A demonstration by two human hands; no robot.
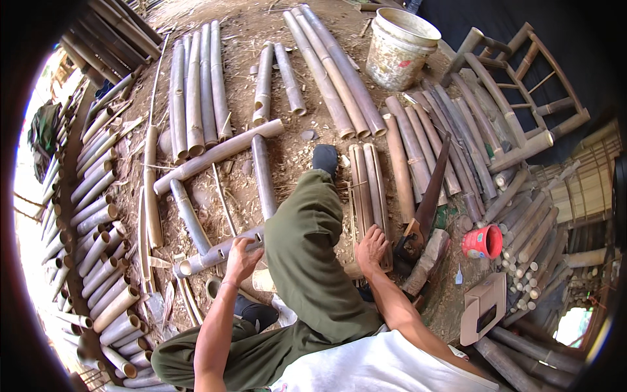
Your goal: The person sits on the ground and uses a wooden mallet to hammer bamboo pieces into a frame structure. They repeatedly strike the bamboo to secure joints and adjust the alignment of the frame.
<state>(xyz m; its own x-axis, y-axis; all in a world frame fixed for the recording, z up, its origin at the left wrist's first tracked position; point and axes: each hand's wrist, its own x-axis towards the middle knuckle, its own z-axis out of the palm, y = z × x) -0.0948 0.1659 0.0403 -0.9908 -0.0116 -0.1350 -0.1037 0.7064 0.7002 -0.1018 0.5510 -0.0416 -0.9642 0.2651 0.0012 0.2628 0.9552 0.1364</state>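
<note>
My left hand [243, 259] is closed around the right part of a slotted bamboo crosspiece [212, 256], beside my bent knee. Two bamboo legs [263, 176] run from it to a longer bamboo pole [219, 155], so the parts form a frame on the ground. On the other side of my knee, my right hand [372, 248] has its fingers curled over the near end of a narrow bamboo piece [361, 189]. Another split bamboo piece [377, 189] lies alongside. A handsaw [434, 179] with a wooden handle leans just right of that hand.
Cut bamboo poles [196, 91] lie in rows ahead, with stacked tubes [98, 215] on the left. A dirty white bucket [401, 49] stands far right, near a bamboo chair frame [516, 91]. A red pot [482, 242] and a cardboard box [482, 310] sit at right.
</note>
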